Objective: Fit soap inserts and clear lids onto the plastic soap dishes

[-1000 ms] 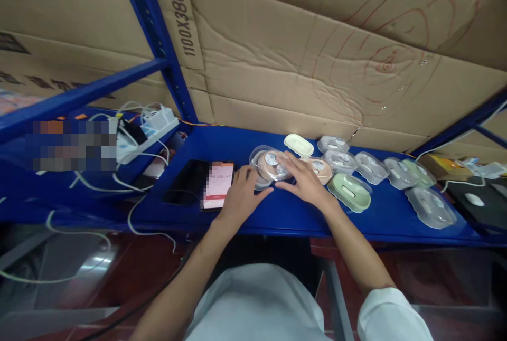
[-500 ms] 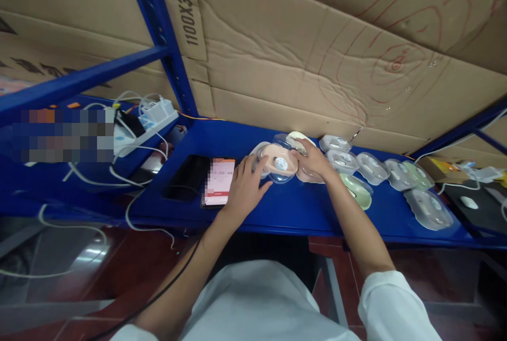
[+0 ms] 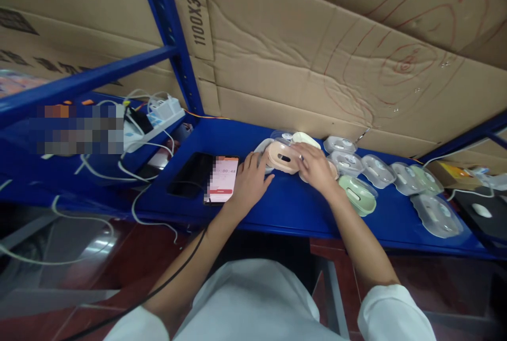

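Observation:
A peach soap box with a dark oval slot lies tilted between my hands. My right hand is closed on its right end, the fingers bent over the edge. My left hand is by the left end with the thumb stretched apart; its fingertips touch or nearly touch the box. A pale grey soap box is partly hidden behind my left fingers. Behind the peach box stands a cream soap box beside a clear lid. Another peach piece shows partly under my right hand.
On the blue shelf, a green soap box and several clear-lidded grey ones stand to the right. A lit phone lies left, beside a black object. Further left are a power strip and cables. Cardboard walls the back.
The labelled clear lid on the peach box no longer shows, and the dark slot is now visible. My right hand has come down over the box's right end. The left hand has barely moved.

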### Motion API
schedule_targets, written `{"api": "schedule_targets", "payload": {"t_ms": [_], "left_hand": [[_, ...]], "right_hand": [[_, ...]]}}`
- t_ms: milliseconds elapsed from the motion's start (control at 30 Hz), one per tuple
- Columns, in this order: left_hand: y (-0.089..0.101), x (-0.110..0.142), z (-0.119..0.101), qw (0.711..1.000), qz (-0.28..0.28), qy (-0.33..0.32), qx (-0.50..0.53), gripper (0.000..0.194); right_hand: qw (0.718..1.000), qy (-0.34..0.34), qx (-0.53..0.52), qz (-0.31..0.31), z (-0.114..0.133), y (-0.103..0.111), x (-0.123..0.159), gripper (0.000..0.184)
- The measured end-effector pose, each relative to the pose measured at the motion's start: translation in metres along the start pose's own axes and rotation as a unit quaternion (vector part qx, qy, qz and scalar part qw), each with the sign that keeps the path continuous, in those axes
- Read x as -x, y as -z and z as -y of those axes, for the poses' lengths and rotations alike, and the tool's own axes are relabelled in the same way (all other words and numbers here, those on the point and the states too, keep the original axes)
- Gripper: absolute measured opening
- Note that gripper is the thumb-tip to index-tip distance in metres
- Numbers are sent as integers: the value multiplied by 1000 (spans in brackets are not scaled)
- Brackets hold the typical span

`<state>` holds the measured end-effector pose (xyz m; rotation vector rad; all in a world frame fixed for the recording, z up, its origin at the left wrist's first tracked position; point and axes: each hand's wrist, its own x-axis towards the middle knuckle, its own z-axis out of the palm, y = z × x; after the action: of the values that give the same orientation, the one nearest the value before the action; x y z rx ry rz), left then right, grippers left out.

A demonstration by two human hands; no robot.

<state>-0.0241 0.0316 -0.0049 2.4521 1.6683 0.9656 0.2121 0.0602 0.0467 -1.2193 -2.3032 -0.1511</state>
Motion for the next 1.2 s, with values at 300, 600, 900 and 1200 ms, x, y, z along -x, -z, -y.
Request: {"api": "schedule_targets", "payload": {"t_ms": [300, 600, 900, 1200], "left_hand": [[-9, 1, 6, 1000, -20, -2, 7, 32], [-5, 3, 0, 997, 18, 61, 52, 26], [17, 37, -16, 988, 116, -9, 106, 32], [23, 70, -11, 976, 143, -52, 156, 27]], "right_hand": [[993, 48, 91, 61, 14, -18, 6, 41], [990, -71, 124, 6, -7, -16, -1, 32], [998, -11, 41, 48, 7, -3, 9, 46], [984, 48, -76, 151, 58, -8, 85, 51]]}}
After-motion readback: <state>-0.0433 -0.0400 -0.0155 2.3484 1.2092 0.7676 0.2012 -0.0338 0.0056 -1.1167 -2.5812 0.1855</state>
